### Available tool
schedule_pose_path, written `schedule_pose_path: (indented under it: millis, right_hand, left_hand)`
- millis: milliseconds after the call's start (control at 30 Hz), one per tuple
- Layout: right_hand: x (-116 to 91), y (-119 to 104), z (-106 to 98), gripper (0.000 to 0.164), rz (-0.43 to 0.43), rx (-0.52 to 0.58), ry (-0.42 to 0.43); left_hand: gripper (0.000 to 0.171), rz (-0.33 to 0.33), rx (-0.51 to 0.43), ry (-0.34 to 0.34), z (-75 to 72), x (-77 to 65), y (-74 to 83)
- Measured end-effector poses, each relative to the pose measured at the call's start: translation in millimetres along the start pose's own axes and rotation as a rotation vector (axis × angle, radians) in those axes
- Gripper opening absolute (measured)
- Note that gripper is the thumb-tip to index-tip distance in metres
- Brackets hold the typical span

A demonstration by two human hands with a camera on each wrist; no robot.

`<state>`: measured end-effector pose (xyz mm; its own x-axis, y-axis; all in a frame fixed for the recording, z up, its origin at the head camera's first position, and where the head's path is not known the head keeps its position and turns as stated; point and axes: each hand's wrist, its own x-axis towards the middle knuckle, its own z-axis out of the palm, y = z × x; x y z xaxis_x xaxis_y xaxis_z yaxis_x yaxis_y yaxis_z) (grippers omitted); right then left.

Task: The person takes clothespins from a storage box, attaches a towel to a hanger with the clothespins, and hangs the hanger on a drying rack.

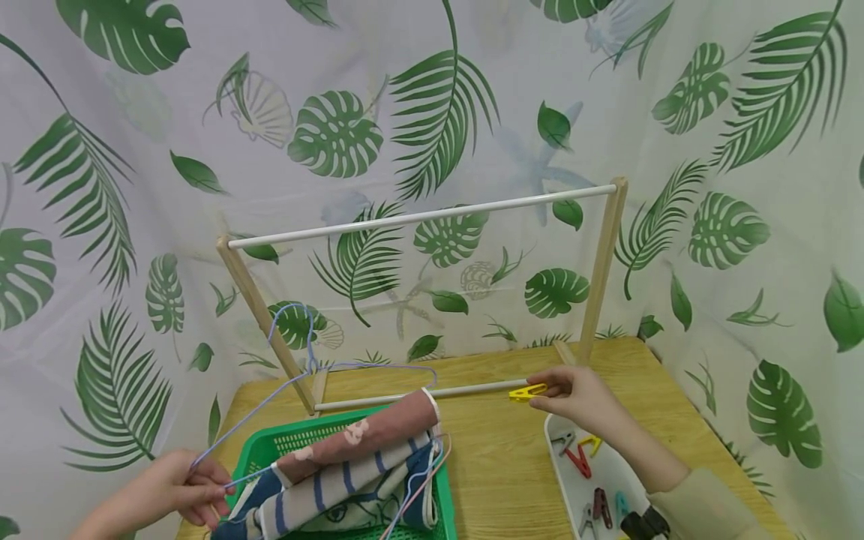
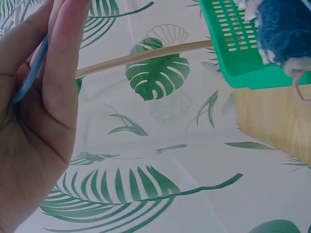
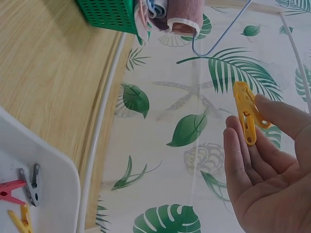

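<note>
My left hand (image 1: 172,491) grips one end of a blue-purple clothes hanger (image 1: 311,345), its hook pointing up. In the left wrist view, the hanger's blue wire (image 2: 34,68) runs between the thumb and fingers. A dusty-red cloth (image 1: 364,435) with pale patches is draped over the hanger's lower bar, above a green basket (image 1: 253,446). Out to the right, my right hand (image 1: 574,394) pinches a yellow clothespin (image 1: 528,392) between thumb and fingertips. The right wrist view shows the clothespin (image 3: 248,121) upright at the fingertips.
Striped and blue towels (image 1: 351,476) and more hangers (image 1: 421,480) fill the basket. Behind it stands a wooden rack with a white top rail (image 1: 425,217). A white tray (image 1: 553,431) at right holds several clothespins. Leaf-printed curtain (image 1: 472,112) surrounds the wooden table (image 1: 499,450).
</note>
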<state>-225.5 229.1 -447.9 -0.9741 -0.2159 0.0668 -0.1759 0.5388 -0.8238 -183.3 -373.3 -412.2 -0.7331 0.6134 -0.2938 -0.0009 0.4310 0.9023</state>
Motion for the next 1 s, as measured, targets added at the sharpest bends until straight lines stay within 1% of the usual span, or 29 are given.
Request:
schedule_pose_path:
  millis: [133,200,400,567,733,867,1000]
  right_hand:
    - [1,-3,-1,0.035,-0.026,-0.006,0.004]
    - [1,-4,-1,0.033,-0.028,-0.005,0.006]
    - [-1,-5,-3,0.032,-0.029,-0.005,0.013]
    - [-2,-4,-5,0.032,-0.019,-0.01,0.022]
    - [-2,-1,-8,0.032,0.0,-0.016,0.027]
    - [-2,1,-10,0.032,0.011,-0.015,0.031]
    - [-3,1,-10,0.031,0.007,-0.025,0.041]
  left_hand:
    - [0.031,0.01,0.056,-0.003,-6.3,-0.1,10.9]
    - [0.03,0.025,0.083,-0.006,-9.4,0.3,16.7]
    - [0.029,0.043,0.12,0.005,-16.8,1.7,32.7]
    - [0.028,0.062,0.163,0.033,-21.6,3.3,45.0]
    - [0.027,0.077,0.213,0.064,-29.7,3.6,56.2]
    - [0.028,0.112,0.227,0.066,-37.4,4.7,63.6]
    - [0.027,0.159,0.189,0.075,-46.2,4.3,70.4]
